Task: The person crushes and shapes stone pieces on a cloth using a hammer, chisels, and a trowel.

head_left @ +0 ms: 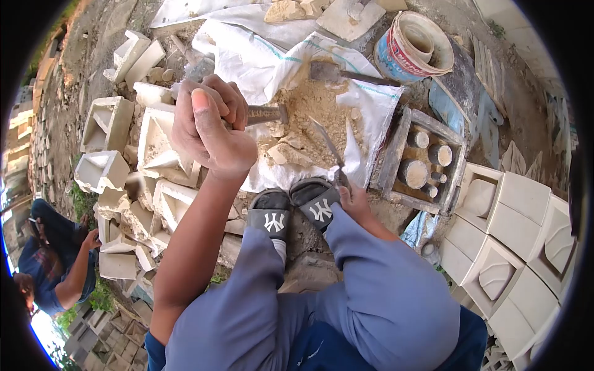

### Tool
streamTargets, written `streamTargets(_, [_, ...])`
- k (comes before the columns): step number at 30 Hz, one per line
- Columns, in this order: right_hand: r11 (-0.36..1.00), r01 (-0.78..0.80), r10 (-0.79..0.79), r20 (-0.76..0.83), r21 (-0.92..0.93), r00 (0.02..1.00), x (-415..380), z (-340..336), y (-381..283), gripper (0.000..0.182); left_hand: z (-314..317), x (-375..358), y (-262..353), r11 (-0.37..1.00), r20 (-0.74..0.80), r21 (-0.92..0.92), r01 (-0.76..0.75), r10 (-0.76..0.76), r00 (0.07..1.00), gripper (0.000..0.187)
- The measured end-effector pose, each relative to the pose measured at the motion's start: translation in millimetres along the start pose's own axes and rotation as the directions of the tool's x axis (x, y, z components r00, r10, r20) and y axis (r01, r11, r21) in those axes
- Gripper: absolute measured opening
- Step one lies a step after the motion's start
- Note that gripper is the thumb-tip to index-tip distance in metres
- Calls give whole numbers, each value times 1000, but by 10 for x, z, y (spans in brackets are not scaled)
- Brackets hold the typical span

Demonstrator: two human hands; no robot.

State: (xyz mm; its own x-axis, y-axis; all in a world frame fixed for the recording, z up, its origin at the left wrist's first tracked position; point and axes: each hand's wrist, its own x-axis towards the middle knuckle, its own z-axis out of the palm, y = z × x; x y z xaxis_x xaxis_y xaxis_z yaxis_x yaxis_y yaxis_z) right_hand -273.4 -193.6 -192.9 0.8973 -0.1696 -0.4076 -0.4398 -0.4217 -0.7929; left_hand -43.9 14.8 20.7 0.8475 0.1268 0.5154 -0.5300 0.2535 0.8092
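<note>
My left hand [213, 123] is raised in a fist around a hammer-like tool [266, 114]. Its worn shaft sticks out to the right and ends in a short crosspiece; the rest is hidden by my fingers. Lower down, beside my right foot, my right hand [352, 201] grips a narrow pointed metal blade [328, 139], tip angled up and left. Beneath both tools, crumbly tan material [309, 99] and broken lumps [288, 154] lie on a white woven sack [247, 55]. A flat-bladed tool [325, 71] with a long handle rests across the sack.
Broken cast blocks [105, 123] are heaped at left. A wooden box mould [396, 191] with several round posts stands at right, below a paint bucket [411, 52]. Stacked pale blocks [526, 198] line the right side. Another person [55, 266] sits at far left.
</note>
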Motion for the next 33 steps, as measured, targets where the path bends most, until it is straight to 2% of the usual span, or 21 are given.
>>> streamTargets(2, [999,38,-39,-53,-17,998,92,-6,-44,52,-5,-14,13,998,-12,-33,45,-45,999,39])
streamTargets(4, [982,-141,144,12,-126,990,188,-34,-84,52,17,-10,30,998,-4,-38,58,-58,998,39])
streamTargets(6, [994,-95,95,8,-53,995,149,-18,-118,53,0,-8,26,997,-1,-33,76,-76,997,39])
streamTargets(8, [997,62,-59,-85,38,995,94,9,-176,55,-4,-14,13,1000,-6,1,27,-27,1000,39])
streamTargets(9, [997,71,-67,-89,34,994,172,12,-196,55,-1,4,4,1000,-8,-4,18,-18,1000,39])
streamTargets(11, [990,-113,114,4,-84,993,287,32,-203,52,-17,-8,4,999,-20,-31,43,-44,999,41])
streamTargets(12, [990,-114,114,2,-82,993,273,17,-195,52,-5,-8,12,999,-16,-32,43,-44,999,41])
streamTargets(14, [999,51,-51,-52,-15,997,246,-1,-178,51,2,-6,29,996,-25,-57,75,-76,997,41])
streamTargets(18, [992,122,-117,-133,30,984,255,68,-271,53,-30,-6,6,999,-26,-21,39,-39,999,41])
streamTargets(20, [981,-116,114,-23,-154,993,328,10,-354,50,-36,-7,0,999,-19,-34,30,-31,999,40])
streamTargets(21, [989,-53,47,-47,-137,998,328,4,-337,48,-26,10,-4,999,-16,-34,24,-25,1000,40])
streamTargets(22, [990,-50,45,-42,-134,998,325,24,-298,48,-19,10,3,999,-16,-23,25,-25,1000,40])
streamTargets(24, [986,162,-167,-135,-49,977,239,67,-269,50,-39,-36,35,999,-14,-9,41,-41,999,40])
streamTargets(25, [993,104,-111,-129,-61,985,247,97,-276,51,-42,-32,39,998,-16,-17,57,-57,998,40])
streamTargets(26, [992,109,-117,-132,-66,984,291,62,-326,51,-42,-29,38,997,-21,-25,73,-74,997,40])
streamTargets(28, [982,-85,77,-48,-168,996,350,16,-386,45,-29,-23,16,999,-10,-27,34,-34,999,40])
streamTargets(31, [997,41,-43,-33,-68,999,231,27,-257,48,-52,-43,54,995,-9,-40,88,-88,996,40])
streamTargets(33, [991,128,-130,-96,-30,987,181,99,-256,51,-31,-22,43,998,-25,-12,59,-59,998,40])
